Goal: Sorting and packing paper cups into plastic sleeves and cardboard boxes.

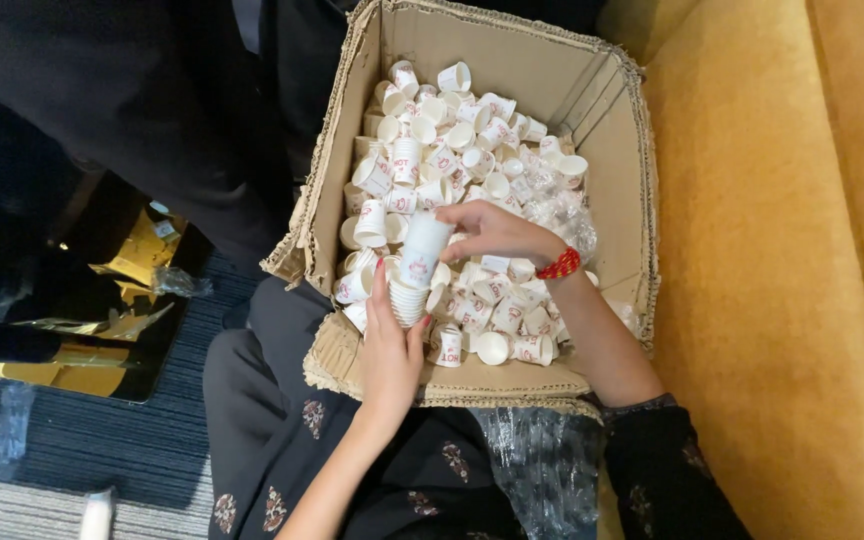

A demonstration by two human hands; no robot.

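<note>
A torn cardboard box (617,110) rests on my lap, filled with several small white paper cups (457,135) with red print. My left hand (389,350) grips the lower end of a nested stack of cups (417,268) held over the box's near side. My right hand (497,232), with a red band at the wrist, pinches the top cup of that same stack. Loose cups lie all around both hands.
Crumpled clear plastic wrap (562,205) lies among the cups at the box's right. A yellow sofa (782,270) runs along the right. A dark glossy table (72,300) with gold wrappers stands at left over striped carpet. Someone in dark clothes (152,90) stands beyond the box.
</note>
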